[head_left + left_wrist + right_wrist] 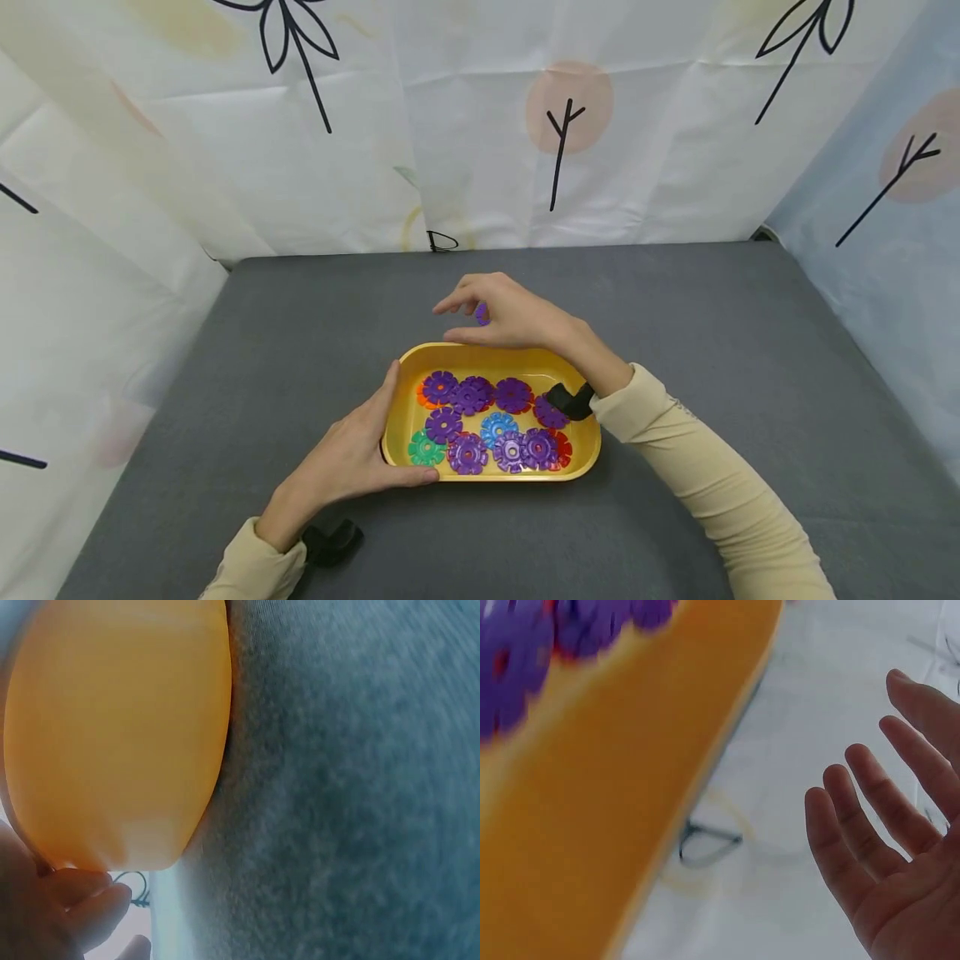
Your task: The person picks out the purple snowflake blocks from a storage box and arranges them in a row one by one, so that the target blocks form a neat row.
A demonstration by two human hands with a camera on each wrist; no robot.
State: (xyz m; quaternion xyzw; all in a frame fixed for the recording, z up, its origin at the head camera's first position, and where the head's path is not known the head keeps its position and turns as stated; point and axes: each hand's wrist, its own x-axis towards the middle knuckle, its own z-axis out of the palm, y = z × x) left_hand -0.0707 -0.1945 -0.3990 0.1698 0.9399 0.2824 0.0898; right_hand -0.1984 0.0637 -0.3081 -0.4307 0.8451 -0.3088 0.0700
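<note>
A yellow plastic tray (487, 358) holds several flower-shaped plastic discs, mostly purple (467, 453), with a green disc (427, 448), a blue disc (498, 428) and red and orange ones among them. My left hand (345, 446) grips the tray's left end, thumb along the near rim and fingers up the left side. Over the far rim hovers my right hand (510, 312), its fingers spread and loosely bent. Part of a purple disc (482, 314) shows in the gap between its thumb and fingers in the head view; in the right wrist view no disc shows in the palm.
Dark grey cloth (315, 317) covers the table around the tray. White printed curtains (480, 167) stand along the back and both sides. A black wrist strap (572, 402) on the right wrist overlaps the tray's right part in the head view.
</note>
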